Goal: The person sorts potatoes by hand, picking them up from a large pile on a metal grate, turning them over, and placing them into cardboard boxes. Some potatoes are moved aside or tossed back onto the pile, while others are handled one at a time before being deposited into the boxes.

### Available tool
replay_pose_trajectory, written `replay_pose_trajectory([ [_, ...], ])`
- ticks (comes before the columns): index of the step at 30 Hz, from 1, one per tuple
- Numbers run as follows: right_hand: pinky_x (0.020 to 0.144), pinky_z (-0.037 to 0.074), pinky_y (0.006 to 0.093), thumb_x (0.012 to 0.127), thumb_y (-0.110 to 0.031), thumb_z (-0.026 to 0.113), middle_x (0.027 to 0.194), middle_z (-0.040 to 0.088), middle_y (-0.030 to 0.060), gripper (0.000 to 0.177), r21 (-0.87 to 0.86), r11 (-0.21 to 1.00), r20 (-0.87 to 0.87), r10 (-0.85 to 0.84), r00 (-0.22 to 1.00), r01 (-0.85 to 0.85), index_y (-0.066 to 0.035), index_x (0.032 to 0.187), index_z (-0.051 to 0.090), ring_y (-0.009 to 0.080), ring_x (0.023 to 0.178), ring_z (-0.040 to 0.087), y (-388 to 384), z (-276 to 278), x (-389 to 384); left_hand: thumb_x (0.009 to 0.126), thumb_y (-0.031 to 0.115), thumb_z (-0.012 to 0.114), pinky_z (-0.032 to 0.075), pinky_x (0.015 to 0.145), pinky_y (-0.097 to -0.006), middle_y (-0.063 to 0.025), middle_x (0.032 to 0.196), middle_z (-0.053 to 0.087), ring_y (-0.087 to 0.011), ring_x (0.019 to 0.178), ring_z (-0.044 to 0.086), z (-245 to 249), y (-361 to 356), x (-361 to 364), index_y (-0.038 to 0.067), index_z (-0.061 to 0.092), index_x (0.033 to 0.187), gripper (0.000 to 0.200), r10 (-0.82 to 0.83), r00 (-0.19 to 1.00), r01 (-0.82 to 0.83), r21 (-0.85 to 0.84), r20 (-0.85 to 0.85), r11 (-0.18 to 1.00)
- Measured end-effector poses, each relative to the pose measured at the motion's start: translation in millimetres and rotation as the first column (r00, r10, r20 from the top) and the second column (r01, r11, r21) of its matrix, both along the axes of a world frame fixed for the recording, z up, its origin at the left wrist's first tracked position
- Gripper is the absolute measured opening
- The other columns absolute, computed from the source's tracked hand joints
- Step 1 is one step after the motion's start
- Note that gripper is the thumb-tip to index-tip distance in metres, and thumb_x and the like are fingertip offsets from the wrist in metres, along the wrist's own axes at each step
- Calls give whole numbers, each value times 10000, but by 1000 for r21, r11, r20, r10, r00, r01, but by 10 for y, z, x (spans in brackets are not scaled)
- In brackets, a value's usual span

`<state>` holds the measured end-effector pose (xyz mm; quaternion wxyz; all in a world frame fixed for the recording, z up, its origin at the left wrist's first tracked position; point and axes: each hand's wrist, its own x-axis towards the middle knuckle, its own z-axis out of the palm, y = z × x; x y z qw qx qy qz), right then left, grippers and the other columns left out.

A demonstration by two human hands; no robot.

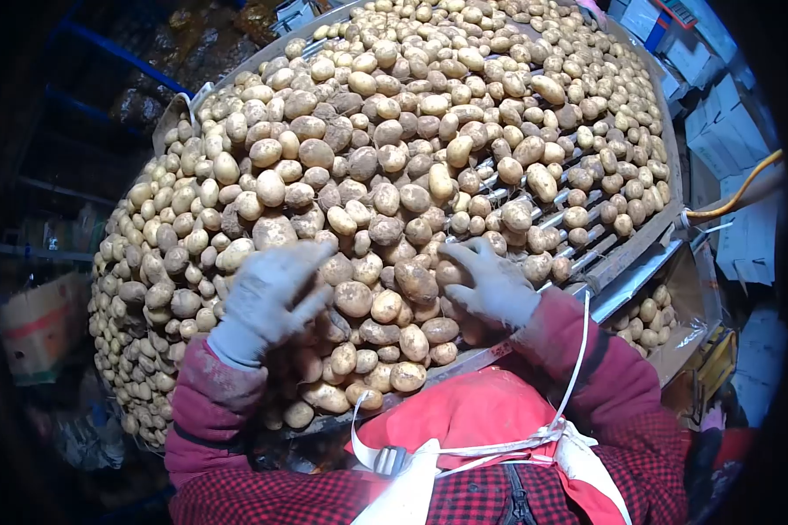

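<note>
Many soil-dusted potatoes (pixel 353 298) lie heaped over a wide sorting table with metal rollers (pixel 597 210). My left hand (pixel 271 293), in a dusty grey glove, rests over the near-left part of the heap. Its thumb and fingers are apart, with potatoes just beyond the tips and none clearly gripped. Across from it, my right hand (pixel 496 285), gloved the same way, lies over potatoes near the front edge. Its fingers and thumb are spread around the side of a brown potato (pixel 449 271); the fingertips seem to touch it. Potatoes under both palms are hidden.
A wooden side rail (pixel 635 245) borders the rollers on the right. Below it stands a carton holding potatoes (pixel 648 317). White boxes (pixel 727 131) are stacked at the right, near a yellow cable (pixel 735 197). Another cardboard box (pixel 42 324) sits at the far left.
</note>
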<state>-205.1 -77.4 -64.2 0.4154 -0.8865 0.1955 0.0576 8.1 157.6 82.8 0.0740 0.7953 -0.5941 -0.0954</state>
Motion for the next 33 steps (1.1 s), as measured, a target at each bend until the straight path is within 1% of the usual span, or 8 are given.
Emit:
replay_pose_trajectory([
  [10,992,539,456,902,-251,757,1280,624,131,591,119,986,188,-135,973,113,-176,1452,556,309,1208,630,-102,-164,-149,731,227,767,505,751,-439,-49,1020,627,-275,957,610,-760,-275,-346,172,675,1226,507,-279,915,224,208,292,952],
  [12,814,607,413,980,-227,715,1177,669,94,530,990,117,-5,-530,848,79,-133,1465,524,256,1038,702,-64,1,-223,761,237,772,520,795,-435,-62,1051,659,-285,999,631,-639,-302,-304,164,679,1245,497,-235,954,208,154,186,966],
  [14,754,608,341,1027,-224,674,1131,661,20,443,992,-124,-58,-572,818,-16,-132,1439,540,166,993,698,-106,102,-358,870,282,767,554,891,-436,-115,1162,707,-310,1055,678,-443,-375,-280,107,662,1344,517,-87,996,84,134,14,987],
  [16,773,596,320,1039,-255,652,1149,681,20,416,987,-142,-43,-691,722,-77,-156,1431,551,153,986,699,-120,46,-467,949,275,729,560,899,-410,-133,1194,727,-250,1054,713,-513,-413,-204,73,652,1365,469,-28,980,5,-115,-197,993],
  [22,718,642,370,1033,-419,621,1304,672,187,615,965,-174,-15,-785,619,-198,-92,1524,450,310,1005,751,-198,-94,-1018,1090,258,561,520,781,-271,-63,1084,701,-114,872,620,-374,-1289,-818,-3,562,1455,448,47,507,-27,39,-861,999],
  [28,851,592,366,1061,-374,568,1179,717,116,450,975,-129,-52,-925,376,-183,-73,1394,595,247,1012,712,-133,-109,-1794,1085,345,570,552,866,-328,-125,1111,737,-184,952,695,-718,-2256,-1747,-30,582,1407,494,-313,350,343,-190,-883,920],
  [32,882,604,338,1021,-362,657,1110,725,90,381,950,-286,-279,-958,72,-123,-83,1280,652,204,985,723,-15,182,-2247,1076,338,598,537,864,-281,-56,1119,708,-120,970,643,-1262,-2608,-2258,-22,588,1410,492,-490,303,433,-340,-817,835],
  [33,899,602,344,1024,-346,660,1144,711,77,383,975,-142,-108,-975,-196,169,-87,1306,637,192,1034,708,-16,-85,-2454,1071,335,609,530,936,-294,-74,1165,712,-138,1045,648,-1278,-2643,-2374,-28,590,1403,493,-405,312,455,-240,-859,858],
])
